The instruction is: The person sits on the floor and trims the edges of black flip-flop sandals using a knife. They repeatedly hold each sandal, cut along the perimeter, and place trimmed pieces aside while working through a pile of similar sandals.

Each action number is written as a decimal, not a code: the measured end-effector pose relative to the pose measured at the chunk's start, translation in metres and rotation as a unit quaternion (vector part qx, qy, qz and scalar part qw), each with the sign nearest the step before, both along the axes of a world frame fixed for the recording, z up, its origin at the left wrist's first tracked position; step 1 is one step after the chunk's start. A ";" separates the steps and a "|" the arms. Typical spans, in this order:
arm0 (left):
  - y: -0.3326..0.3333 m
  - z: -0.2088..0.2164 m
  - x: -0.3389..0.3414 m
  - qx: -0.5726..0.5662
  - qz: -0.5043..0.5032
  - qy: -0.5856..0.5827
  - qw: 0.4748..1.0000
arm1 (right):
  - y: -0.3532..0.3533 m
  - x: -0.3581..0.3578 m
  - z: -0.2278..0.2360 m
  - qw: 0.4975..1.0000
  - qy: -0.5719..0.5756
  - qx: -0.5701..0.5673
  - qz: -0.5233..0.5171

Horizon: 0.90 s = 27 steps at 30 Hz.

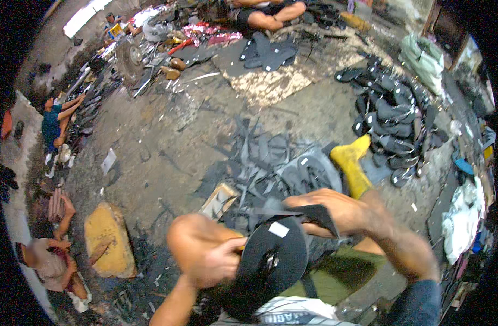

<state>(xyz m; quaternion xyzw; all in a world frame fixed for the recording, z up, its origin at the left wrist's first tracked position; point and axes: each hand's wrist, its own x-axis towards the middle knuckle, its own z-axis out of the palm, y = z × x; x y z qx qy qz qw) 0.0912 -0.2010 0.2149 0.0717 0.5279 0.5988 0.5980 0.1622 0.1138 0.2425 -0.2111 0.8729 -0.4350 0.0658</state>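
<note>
My left hand [223, 265] grips the edge of a broad, rounded black sole piece [273, 261] with a white label near its top, held in front of my lap. A bit of something yellow shows at the left fingertips; I cannot tell what it is. My right hand [330, 209] is closed around a dark, stiff flap [318, 216] at the upper right of the sole piece. Whether the two are joined is hidden. Near the right fingers runs a blurred pale strip. Below lie grey-black scraps [265, 149] and a small open box [220, 199].
At the right lies a heap of black soles [387, 108], beside white sacks [461, 217]. My foot in a yellow sock [349, 157] extends forward. A worn yellow block [108, 242] stands at the left. Other people sit at the left and far side.
</note>
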 end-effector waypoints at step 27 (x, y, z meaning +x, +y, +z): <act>0.037 -0.093 0.082 0.017 0.464 -0.030 0.885 | -0.087 0.061 -0.079 0.963 -0.103 0.030 -0.247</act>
